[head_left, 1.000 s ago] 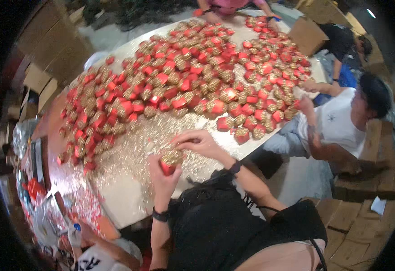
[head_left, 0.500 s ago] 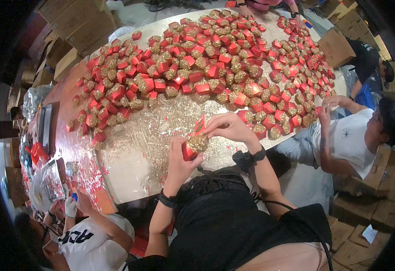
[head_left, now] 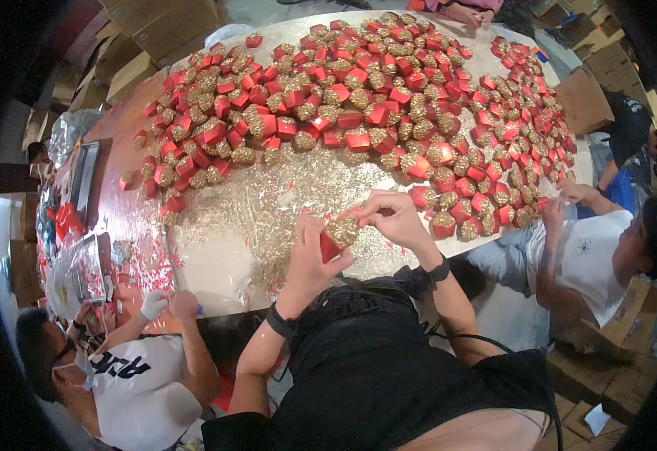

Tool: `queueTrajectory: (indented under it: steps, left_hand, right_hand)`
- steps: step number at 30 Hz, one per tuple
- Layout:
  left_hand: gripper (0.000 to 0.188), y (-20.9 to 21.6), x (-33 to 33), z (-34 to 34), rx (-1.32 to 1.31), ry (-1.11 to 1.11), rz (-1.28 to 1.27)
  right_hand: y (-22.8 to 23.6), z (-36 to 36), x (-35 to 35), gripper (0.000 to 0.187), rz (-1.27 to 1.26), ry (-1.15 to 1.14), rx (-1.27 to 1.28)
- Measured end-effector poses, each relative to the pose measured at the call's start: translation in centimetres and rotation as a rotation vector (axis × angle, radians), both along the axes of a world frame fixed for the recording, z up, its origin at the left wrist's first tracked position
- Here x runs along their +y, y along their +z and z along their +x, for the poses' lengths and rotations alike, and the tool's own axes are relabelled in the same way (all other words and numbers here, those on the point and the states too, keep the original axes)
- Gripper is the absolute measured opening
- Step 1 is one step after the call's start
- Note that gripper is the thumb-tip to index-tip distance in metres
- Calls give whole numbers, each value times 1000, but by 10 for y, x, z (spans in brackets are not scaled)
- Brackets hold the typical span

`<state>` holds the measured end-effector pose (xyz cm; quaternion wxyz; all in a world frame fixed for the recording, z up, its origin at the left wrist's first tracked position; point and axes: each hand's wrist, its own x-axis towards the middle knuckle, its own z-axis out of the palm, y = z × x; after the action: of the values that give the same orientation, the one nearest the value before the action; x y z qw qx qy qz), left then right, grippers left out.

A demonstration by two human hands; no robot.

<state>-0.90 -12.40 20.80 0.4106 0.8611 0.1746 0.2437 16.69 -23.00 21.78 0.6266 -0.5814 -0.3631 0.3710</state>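
Note:
My left hand (head_left: 312, 259) is wrapped round a small red pot (head_left: 331, 246) topped with a rough ball of gold glitter (head_left: 342, 231). The pot tilts toward the right, held above the near edge of the table. My right hand (head_left: 394, 222) is closed in a pinch just right of the gold ball, its fingertips on a small red paper tag (head_left: 348, 213). That tag shows almost edge-on, and my fingers partly cover it. Beyond both hands lies a big heap of similar red pots with gold tops (head_left: 358, 98).
Gold flakes and red scraps cover the table (head_left: 215, 278) in front of me. A person in a white shirt (head_left: 148, 391) works at left, another (head_left: 580, 255) at right. Cardboard boxes (head_left: 170, 30) stand at far left; an open box (head_left: 584, 101) stands at far right.
The red tag has turned from face-on to nearly edge-on, and my right hand has moved slightly right. My left hand has shifted right with the pot. The view has swung slightly.

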Motion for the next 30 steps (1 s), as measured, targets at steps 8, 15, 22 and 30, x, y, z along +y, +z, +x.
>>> queueTrajectory:
  steps: [8, 15, 22, 30]
  left_hand:
    - [66, -1, 14, -10, 207, -271, 134]
    - [75, -61, 55, -64, 495, 196, 33]
    - [88, -179, 104, -174, 865, 517, -96]
    - [131, -216, 77, -182, 1202, 430, -120]
  right_hand:
    - [-23, 1, -25, 7, -142, 110, -270]
    - [-33, 56, -72, 36, -256, -1036, -900]
    - [-70, 13, -83, 33, -580, -673, -370]
    - [-93, -18, -67, 30, -880, 134, -864]
